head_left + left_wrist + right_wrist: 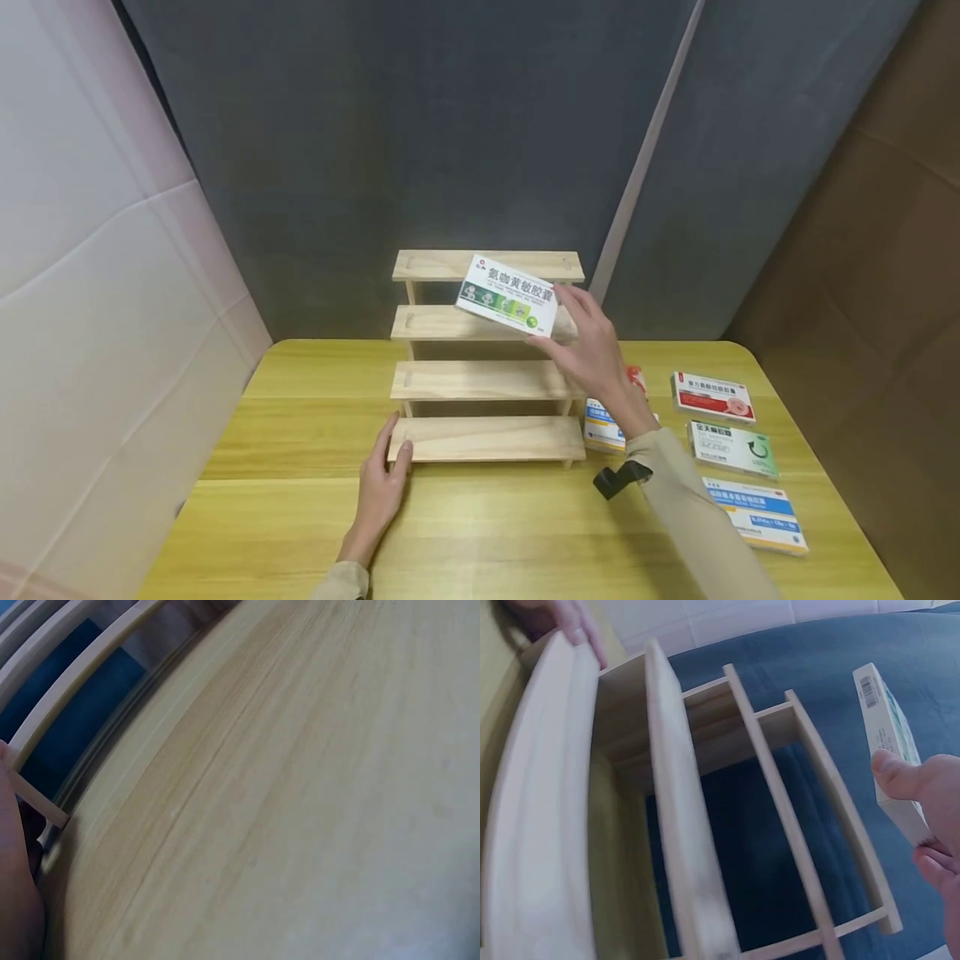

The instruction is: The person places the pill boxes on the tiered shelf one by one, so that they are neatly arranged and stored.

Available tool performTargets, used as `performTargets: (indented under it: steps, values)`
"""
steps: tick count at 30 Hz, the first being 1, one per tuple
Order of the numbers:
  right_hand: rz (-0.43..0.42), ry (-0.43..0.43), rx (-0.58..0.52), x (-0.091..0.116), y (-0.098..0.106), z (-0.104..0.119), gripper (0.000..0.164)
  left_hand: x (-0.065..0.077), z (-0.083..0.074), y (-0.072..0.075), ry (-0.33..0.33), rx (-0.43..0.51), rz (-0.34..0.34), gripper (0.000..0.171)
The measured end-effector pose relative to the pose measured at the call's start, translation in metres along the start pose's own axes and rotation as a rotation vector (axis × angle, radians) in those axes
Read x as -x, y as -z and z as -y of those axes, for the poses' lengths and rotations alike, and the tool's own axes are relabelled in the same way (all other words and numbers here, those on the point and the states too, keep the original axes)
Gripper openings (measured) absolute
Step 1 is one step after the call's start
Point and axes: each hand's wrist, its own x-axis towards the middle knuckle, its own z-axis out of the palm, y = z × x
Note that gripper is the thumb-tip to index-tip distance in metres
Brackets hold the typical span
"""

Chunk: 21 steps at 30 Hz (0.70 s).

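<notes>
My right hand [592, 350] pinches a white and green medicine box [504, 293] by its right end, thumb below and fingers above. Held tilted, the box overlaps the top two tiers of a four-step wooden display rack [483, 439] in the head view. From the right wrist, the box's white side with a barcode [869, 691] shows beyond the top tier. At the rack's front left corner, my left hand [381, 492] holds the end of the lowest board, thumb on the front edge and fingers along the side.
On the yellow wood-grain table [300, 433], a red and white box [714, 397], a green and white box [733, 448] and a blue and white box [757, 517] lie in a column at right. Another blue and white box [602, 427] lies beside the rack, partly behind my right forearm. A dark curtain [337, 167] hangs behind.
</notes>
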Motion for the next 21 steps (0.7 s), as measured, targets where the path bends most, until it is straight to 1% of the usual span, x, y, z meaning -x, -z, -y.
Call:
performTargets:
  steps: [4, 8, 15, 21]
  values:
    - [0.049, -0.054, -0.029, -0.016, 0.000, 0.004, 0.081, 0.000, 0.000, -0.001, 0.001, 0.004, -0.005, 0.054]
    - [0.085, -0.082, -0.026, -0.028, -0.001, 0.007, 0.080, -0.001, 0.001, -0.002, 0.001, 0.004, -0.001, 0.054]
    - [0.154, -0.076, -0.032, -0.049, -0.002, 0.016, 0.081, -0.003, 0.000, 0.001, 0.001, 0.000, -0.019, 0.054]
    - [0.254, -0.159, -0.006, -0.066, -0.004, 0.019, 0.083, 0.000, 0.000, 0.000, 0.002, 0.005, -0.001, 0.054]
